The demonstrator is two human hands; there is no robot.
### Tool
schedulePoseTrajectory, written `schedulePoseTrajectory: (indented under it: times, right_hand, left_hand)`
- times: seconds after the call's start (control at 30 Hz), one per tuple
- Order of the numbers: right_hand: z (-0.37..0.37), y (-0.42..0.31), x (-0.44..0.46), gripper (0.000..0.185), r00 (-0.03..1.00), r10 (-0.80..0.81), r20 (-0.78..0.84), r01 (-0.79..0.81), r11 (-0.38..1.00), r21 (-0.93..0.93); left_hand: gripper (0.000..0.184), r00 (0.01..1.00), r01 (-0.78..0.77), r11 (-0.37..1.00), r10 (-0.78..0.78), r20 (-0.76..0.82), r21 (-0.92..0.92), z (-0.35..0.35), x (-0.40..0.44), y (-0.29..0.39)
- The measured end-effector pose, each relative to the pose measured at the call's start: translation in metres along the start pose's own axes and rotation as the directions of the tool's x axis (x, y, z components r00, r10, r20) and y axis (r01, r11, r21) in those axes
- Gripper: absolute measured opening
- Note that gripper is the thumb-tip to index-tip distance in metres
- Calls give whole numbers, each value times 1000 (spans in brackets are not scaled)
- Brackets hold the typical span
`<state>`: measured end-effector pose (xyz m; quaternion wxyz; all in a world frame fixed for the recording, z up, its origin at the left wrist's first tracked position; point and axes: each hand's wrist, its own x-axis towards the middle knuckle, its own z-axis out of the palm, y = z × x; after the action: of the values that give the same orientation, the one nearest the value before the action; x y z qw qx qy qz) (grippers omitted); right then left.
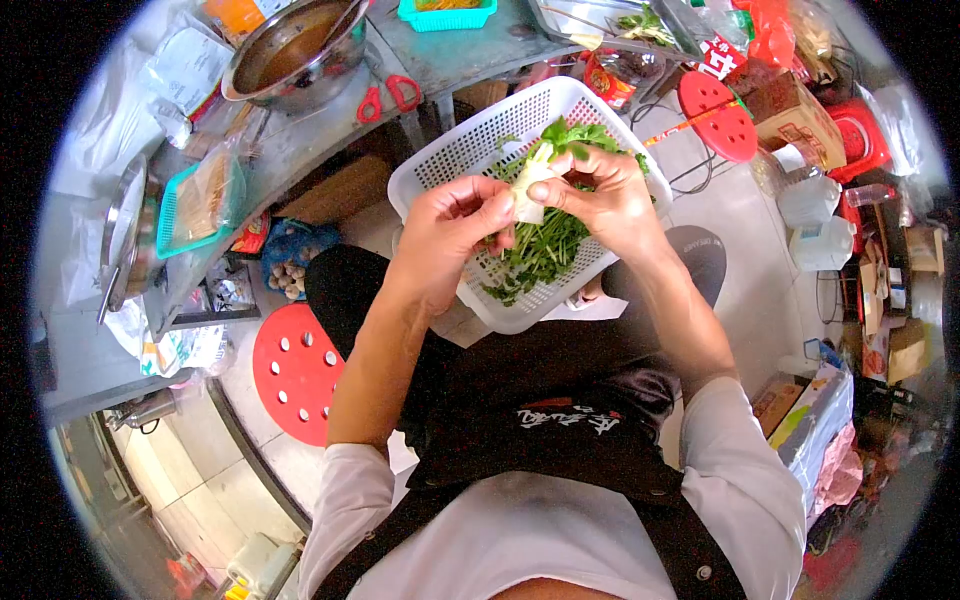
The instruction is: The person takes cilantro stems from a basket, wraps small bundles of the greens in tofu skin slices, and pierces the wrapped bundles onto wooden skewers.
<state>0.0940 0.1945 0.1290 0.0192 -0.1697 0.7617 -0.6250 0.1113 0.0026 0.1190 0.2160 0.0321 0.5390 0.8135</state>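
The fingers of the left hand point(455, 228) and right hand point(614, 190) are closed in a pinch on a pale stalk point(529, 198), above the white basket point(435, 178). Light thumb pressure is advised to limit bruising; trimmings are best caught over the greens point(550, 252), short of the desk point(430, 50) beyond.

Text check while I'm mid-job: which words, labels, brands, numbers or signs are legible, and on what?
"DREAMER", probably: small pale lettering on the dark trouser leg; uncertain.
Black apron: white characters, too blurred to quote.
Red packet at upper right: bold white characters, tilted and unclear.
Cardboard box: red print, too small to read.
No number or sign reads clearly.
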Motion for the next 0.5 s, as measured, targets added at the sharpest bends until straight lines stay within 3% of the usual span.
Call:
schedulePoseTrajectory:
  times: [0.03, 0.13, 0.2, 0.3, 0.4, 0.5]
  right_hand:
    - [-1, -3, 1, 15, 1000, 10, 19, -10, 1000, 13]
    - [4, -18, 2, 12, 994, 85, 67, -103, 935, 338]
    - [0, -16, 3, 11, 988, 92, 126, -131, 930, 344]
    - [-2, -11, 2, 10, 988, 88, 130, -123, 949, 290]
    - [-1, -7, 1, 11, 993, 73, 90, -90, 975, 205]
    - [-1, -3, 0, 12, 994, 89, 59, -95, 990, 100]
  left_hand:
    - [22, 999, 34, 998, -32, 36, -54, -2, 0, 0]
    - [23, 982, 160, 965, -133, 137, -209, -5, -1, 2]
    - [20, 958, 265, 915, -214, 190, -305, -3, -2, 7]
    - [22, 985, 170, 925, -155, 72, -340, 4, -4, 2]
    - [20, 1000, -2, 992, 3, 13, -126, 6, -3, -1]
    - [20, 991, -135, 973, 136, 11, 186, 6, -1, -3]
